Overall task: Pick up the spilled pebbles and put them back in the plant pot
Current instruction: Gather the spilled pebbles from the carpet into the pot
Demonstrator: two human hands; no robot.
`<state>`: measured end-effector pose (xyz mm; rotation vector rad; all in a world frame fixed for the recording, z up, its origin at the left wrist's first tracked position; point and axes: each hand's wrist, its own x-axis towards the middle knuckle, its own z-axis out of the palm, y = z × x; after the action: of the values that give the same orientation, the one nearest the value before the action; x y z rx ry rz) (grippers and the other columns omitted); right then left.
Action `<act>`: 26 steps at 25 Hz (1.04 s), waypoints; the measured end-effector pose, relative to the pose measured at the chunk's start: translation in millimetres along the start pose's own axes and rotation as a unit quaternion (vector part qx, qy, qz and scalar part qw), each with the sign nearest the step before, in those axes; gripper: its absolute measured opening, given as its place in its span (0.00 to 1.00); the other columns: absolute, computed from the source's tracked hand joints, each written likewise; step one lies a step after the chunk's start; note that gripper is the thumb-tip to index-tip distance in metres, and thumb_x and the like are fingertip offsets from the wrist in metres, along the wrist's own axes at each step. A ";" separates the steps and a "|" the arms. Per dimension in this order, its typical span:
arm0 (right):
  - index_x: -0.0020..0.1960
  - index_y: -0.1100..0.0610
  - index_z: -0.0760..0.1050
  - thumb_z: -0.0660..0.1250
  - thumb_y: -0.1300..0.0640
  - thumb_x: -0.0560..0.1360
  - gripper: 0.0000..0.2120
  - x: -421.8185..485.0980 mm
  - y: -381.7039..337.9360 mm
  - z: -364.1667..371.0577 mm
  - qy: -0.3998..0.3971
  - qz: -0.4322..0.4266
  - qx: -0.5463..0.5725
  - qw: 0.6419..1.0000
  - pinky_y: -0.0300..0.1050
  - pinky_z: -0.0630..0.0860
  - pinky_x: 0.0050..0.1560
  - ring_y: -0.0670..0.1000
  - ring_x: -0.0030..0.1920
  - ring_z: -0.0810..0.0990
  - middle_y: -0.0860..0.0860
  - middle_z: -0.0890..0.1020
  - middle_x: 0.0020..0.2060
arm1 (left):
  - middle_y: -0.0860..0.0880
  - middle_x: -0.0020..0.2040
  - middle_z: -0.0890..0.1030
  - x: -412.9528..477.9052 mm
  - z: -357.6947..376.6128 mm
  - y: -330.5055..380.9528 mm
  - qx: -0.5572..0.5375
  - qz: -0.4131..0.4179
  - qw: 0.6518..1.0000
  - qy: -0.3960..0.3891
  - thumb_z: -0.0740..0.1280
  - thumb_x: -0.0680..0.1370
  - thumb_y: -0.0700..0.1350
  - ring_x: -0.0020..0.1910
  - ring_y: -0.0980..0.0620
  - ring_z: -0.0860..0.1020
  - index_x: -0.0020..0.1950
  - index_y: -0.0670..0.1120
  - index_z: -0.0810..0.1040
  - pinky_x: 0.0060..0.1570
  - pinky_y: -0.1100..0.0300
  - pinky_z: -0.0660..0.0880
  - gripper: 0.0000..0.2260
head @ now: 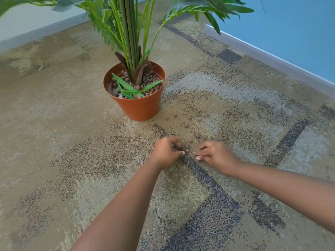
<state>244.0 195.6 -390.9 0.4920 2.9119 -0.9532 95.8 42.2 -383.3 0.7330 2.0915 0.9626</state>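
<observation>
A terracotta plant pot stands on the carpet with a green palm-like plant and brown pebbles in it. Several spilled pebbles lie scattered on the carpet to the pot's lower right. My left hand rests on the carpet with its fingers curled around a few pebbles. My right hand is close beside it, its fingertips pinched together at the carpet; whether a pebble is between them is hidden.
Patterned beige and grey carpet covers the floor. A blue wall with a grey skirting board runs along the right. A pale wall is at the back left. Plant leaves overhang the pot.
</observation>
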 end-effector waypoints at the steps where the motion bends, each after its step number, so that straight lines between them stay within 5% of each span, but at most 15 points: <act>1: 0.55 0.55 0.82 0.69 0.56 0.75 0.09 1.6 -2.6 0.9 -0.022 -0.005 -0.013 1.000 0.36 0.79 0.54 0.44 0.48 0.81 0.47 0.81 0.52 | 0.52 0.48 0.80 1.2 7.1 5.8 0.078 0.026 0.997 0.002 0.73 0.73 0.36 0.42 0.53 0.82 0.61 0.50 0.79 0.40 0.62 0.82 0.18; 4: 0.54 0.59 0.82 0.67 0.53 0.77 0.11 3.1 -9.9 1.4 -0.078 -0.050 -0.084 0.992 0.41 0.82 0.50 0.48 0.47 0.82 0.51 0.79 0.53 | 0.48 0.49 0.78 6.1 24.8 19.2 0.234 0.081 0.969 0.021 0.71 0.76 0.39 0.43 0.51 0.78 0.55 0.45 0.83 0.45 0.61 0.80 0.09; 8: 0.54 0.56 0.82 0.64 0.52 0.78 0.12 1.4 -13.1 -4.0 -0.084 -0.055 -0.087 0.991 0.41 0.80 0.54 0.46 0.48 0.80 0.50 0.80 0.53 | 0.47 0.49 0.80 9.9 31.8 26.5 0.245 0.058 0.967 0.039 0.71 0.76 0.40 0.38 0.53 0.75 0.49 0.43 0.84 0.42 0.64 0.77 0.04; 11: 0.54 0.50 0.82 0.67 0.54 0.76 0.08 8.0 -15.8 -20.4 0.006 0.036 -0.006 0.999 0.44 0.80 0.54 0.44 0.46 0.81 0.47 0.83 0.48 | 0.48 0.43 0.82 4.8 24.2 22.8 0.208 0.025 0.977 0.037 0.69 0.77 0.38 0.35 0.53 0.80 0.47 0.43 0.84 0.38 0.60 0.82 0.04; 14: 0.52 0.50 0.82 0.69 0.55 0.75 0.07 31.0 -40.1 -52.1 0.120 0.085 0.077 0.986 0.47 0.83 0.45 0.46 0.42 0.82 0.49 0.84 0.46 | 0.49 0.42 0.84 -1.8 0.1 30.9 0.134 0.003 0.988 0.082 0.70 0.76 0.41 0.32 0.58 0.79 0.48 0.45 0.85 0.32 0.67 0.79 0.04; 19: 0.54 0.55 0.83 0.71 0.56 0.74 0.09 102.5 -129.3 -91.6 0.235 -0.065 0.091 0.965 0.29 0.75 0.44 0.41 0.43 0.79 0.49 0.85 0.46 | 0.61 0.33 0.82 1.8 -100.1 89.3 0.005 0.105 0.951 0.291 0.74 0.73 0.46 0.28 0.67 0.78 0.43 0.52 0.86 0.27 0.72 0.75 0.01; 22: 0.55 0.57 0.83 0.72 0.59 0.75 0.09 148.4 -172.0 -95.7 0.257 -0.065 0.153 0.952 0.35 0.79 0.50 0.46 0.46 0.83 0.53 0.86 0.49 | 0.53 0.37 0.85 16.5 -165.3 104.2 0.008 0.085 0.925 0.370 0.75 0.72 0.47 0.35 0.59 0.83 0.46 0.48 0.87 0.39 0.62 0.80 0.05; 26: 0.62 0.56 0.80 0.65 0.66 0.78 0.15 168.9 -181.6 -82.7 0.189 -0.036 0.139 0.971 0.41 0.69 0.68 0.54 0.66 0.76 0.56 0.78 0.65 | 0.51 0.41 0.82 31.9 -198.7 90.7 0.106 0.056 0.908 0.402 0.76 0.72 0.47 0.38 0.53 0.78 0.51 0.41 0.85 0.40 0.62 0.72 0.12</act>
<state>32.6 153.8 -242.9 0.6507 3.1559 -1.4348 -61.4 36.4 -228.4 0.6202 2.9315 1.2578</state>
